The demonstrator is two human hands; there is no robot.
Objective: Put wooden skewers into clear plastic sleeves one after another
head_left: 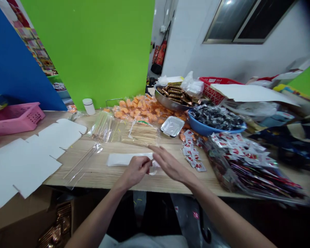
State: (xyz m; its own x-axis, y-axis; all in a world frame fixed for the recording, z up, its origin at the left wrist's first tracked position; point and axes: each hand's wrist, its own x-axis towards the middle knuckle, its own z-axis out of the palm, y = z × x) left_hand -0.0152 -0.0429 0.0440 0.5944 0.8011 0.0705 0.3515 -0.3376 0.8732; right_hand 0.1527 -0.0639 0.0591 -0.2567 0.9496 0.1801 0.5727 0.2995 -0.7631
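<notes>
At the front of the table my left hand (137, 168) is closed, fingers curled and thumb pressed in. Whatever it pinches is mostly hidden; only a thin dark tip shows by the fingers. My right hand (169, 164) is just beside it, palm tilted, with its fingers stretched out. A stack of long clear or white plastic sleeves (119, 159) lies flat under and behind my left hand. Behind the hands is a bundle of thin wooden sticks (141, 134) in clear wrap. A long clear sleeve (84, 165) with a stick in it lies to the left.
White cardboard sheets (28, 158) and a pink basket (18, 117) are left. Orange wrapped pieces (138, 106), a foil tray (172, 126) and a metal bowl (170, 101) stand behind. Rightward are small white sachets (192, 151), a blue basin (209, 129) and a heaped tray (263, 196).
</notes>
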